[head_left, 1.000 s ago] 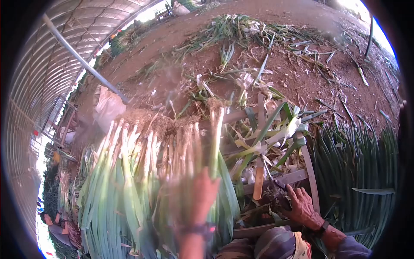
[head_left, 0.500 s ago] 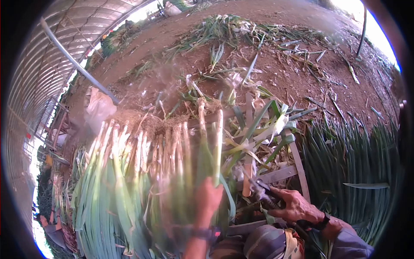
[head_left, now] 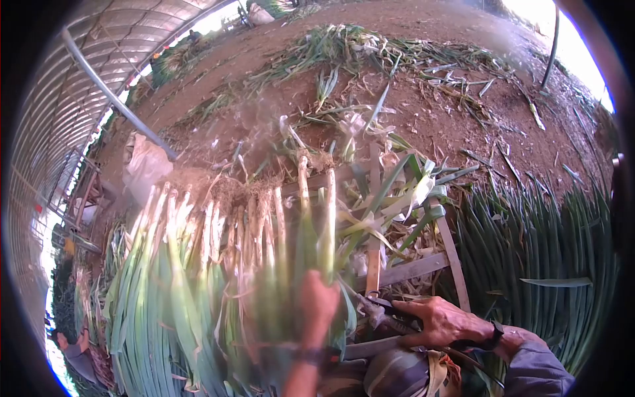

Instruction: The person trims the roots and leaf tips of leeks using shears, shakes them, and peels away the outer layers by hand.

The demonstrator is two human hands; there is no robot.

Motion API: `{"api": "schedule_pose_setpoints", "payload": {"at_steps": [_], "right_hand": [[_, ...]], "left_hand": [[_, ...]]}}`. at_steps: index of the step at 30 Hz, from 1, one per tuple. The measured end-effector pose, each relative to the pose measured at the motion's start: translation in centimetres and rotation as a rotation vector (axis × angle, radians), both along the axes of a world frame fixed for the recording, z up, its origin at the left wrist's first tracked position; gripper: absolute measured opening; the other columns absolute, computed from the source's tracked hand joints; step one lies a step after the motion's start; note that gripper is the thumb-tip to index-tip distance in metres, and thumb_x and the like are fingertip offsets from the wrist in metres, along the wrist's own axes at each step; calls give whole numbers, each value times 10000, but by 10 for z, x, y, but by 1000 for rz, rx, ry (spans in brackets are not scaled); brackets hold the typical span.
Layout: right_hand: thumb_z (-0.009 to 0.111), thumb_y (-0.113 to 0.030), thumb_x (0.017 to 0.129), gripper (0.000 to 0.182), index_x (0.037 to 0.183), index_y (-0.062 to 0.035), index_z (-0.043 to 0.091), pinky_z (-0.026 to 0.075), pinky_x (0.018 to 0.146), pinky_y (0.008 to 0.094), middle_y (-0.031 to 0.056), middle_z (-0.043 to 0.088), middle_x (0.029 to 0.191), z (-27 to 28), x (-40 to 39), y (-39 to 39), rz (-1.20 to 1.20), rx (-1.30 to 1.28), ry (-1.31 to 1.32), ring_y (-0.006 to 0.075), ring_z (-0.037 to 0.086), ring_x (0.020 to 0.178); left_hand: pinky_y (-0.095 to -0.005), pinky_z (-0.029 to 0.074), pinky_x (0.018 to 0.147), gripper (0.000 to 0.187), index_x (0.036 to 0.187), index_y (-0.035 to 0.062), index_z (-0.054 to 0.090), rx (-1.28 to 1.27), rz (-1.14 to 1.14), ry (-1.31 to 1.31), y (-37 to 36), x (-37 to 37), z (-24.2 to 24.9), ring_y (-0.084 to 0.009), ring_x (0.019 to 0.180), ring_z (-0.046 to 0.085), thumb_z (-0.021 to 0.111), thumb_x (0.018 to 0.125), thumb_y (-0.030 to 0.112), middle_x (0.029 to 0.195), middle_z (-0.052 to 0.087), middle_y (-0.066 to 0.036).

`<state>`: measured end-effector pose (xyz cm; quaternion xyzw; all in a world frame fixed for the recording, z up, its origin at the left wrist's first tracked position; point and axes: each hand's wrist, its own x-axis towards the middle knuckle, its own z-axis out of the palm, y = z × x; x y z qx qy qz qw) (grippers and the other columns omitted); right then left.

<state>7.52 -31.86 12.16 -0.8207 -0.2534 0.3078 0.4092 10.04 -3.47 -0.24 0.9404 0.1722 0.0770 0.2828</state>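
My left hand [head_left: 319, 301] is closed round the leafy part of a long green onion [head_left: 329, 228], whose pale shaft points away from me with its roots at the far end. Left of it lies a row of green onions [head_left: 175, 238], roots away from me and leaves towards me. My right hand [head_left: 440, 322] is wrapped round a dark-handled tool [head_left: 400, 313] with a greyish front end. That front end points left towards my left hand; I cannot tell the tool's exact kind.
A wooden frame [head_left: 456, 271] holds peeled leaves and scraps [head_left: 390, 218]. More green onions [head_left: 536, 264] are massed at the right. Leaf waste [head_left: 344, 46] covers part of the soil ahead. A pale sack [head_left: 144, 159] stands by a slanted pole [head_left: 109, 96]. Another person [head_left: 79, 357] is at the lower left.
My right hand and the tool have shifted slightly left and down. My left hand keeps its grip on the green onion. The whole view has shifted a little.
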Motion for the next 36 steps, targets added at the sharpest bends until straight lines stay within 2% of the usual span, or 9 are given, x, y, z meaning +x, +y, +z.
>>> {"api": "schedule_pose_setpoints", "payload": {"at_steps": [4,7,12,15,16,24,30,33,36], "right_hand": [[801,-432,793,845,1389,96,518,555,855,454,305,688,1094,-3,6,12,-89,-30,-78,433,703,979],[798,-447,801,855,1393,96,504,560,818,450,296,691,1066,-10,24,16,-39,-34,-142,427,709,940],[768,-367,788,689,1339,-3,571,547,755,479,252,698,939,-20,53,30,-161,-28,-178,428,696,851],[717,-385,872,682,1471,-145,498,548,668,475,221,707,815,-33,69,35,-169,58,-386,414,695,737],[756,-353,794,616,1282,-11,600,538,734,481,238,690,901,-27,76,40,-194,28,-299,421,690,822],[771,-353,792,478,1126,-39,636,522,713,494,224,691,841,-48,126,56,-239,-53,-356,427,675,788],[766,-364,792,475,1119,-45,637,525,715,491,215,694,837,-58,152,65,-238,-54,-398,424,676,767],[757,-356,796,476,1140,-52,635,526,695,488,207,691,819,-51,152,67,-255,-6,-369,415,676,749],[756,-346,794,487,1163,-55,629,524,670,485,206,686,796,-43,135,61,-176,-32,-419,403,678,732]], "left_hand": [[-484,521,763,351,966,-20,596,16,-57,-36,1,-2,-1,-429,845,655,752,747,205,918,666,-235],[-498,523,758,339,974,-14,597,36,-70,-29,1,-1,-2,-441,845,651,734,742,192,918,664,-236],[-519,535,749,306,965,-10,613,83,-86,-76,1,0,-10,-450,845,659,723,748,175,923,666,-237],[-525,540,750,298,975,-14,627,85,-126,-80,5,-1,-10,-456,847,665,722,753,159,936,668,-249],[-527,540,753,298,980,-15,630,96,-129,-89,5,-2,-11,-459,850,665,722,754,155,943,670,-253],[-532,540,765,291,987,-15,645,125,-119,-45,1,-3,-4,-475,867,663,720,807,201,975,676,-267],[-524,535,777,316,979,-23,646,88,-120,-38,3,-3,-2,-492,878,656,726,813,234,971,681,-278],[-507,539,813,389,1059,-42,641,-47,-184,84,21,-3,-7,-504,916,658,716,822,257,997,687,-305],[-498,539,866,506,1199,-50,597,-167,-126,269,22,0,33,-516,972,654,697,848,299,1024,685,-327]]}}
